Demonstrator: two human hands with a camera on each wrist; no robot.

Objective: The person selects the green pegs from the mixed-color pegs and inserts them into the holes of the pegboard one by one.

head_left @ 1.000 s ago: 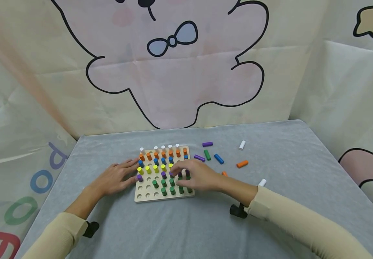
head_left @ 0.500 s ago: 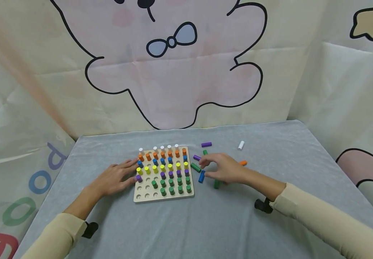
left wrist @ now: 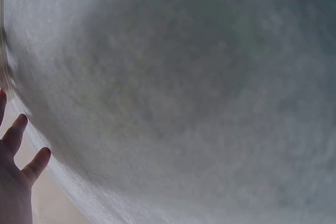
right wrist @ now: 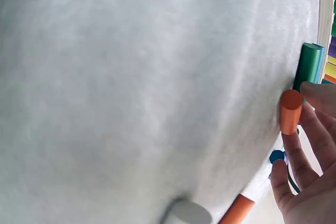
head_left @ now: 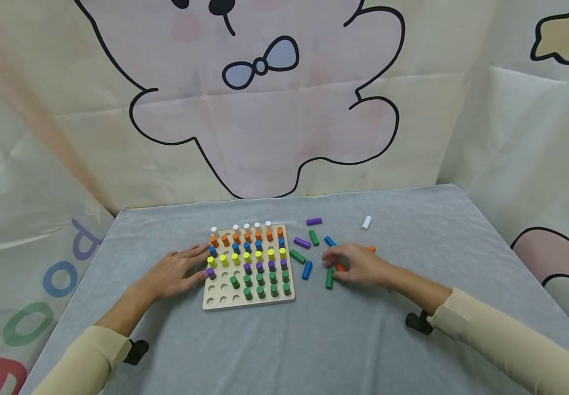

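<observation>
right hand (head_left: pixel 360 266) slid to the orange peg (right wrist: pixel 290 113), fingers' grip unclear, green peg (head_left: pixel 330 280) crowding; left hand (head_left: pixel 178 270) lay spread beside the pegboard (head_left: pixel 217 281).

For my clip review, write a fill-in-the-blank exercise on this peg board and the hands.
The left hand is at the ____ edge of the board.
The right hand is near loose pegs to the board's ____.
Between the orange row and yellow row stand ____ pegs.
The board's far row is ____.

Missing words: left; right; blue; white.
</observation>
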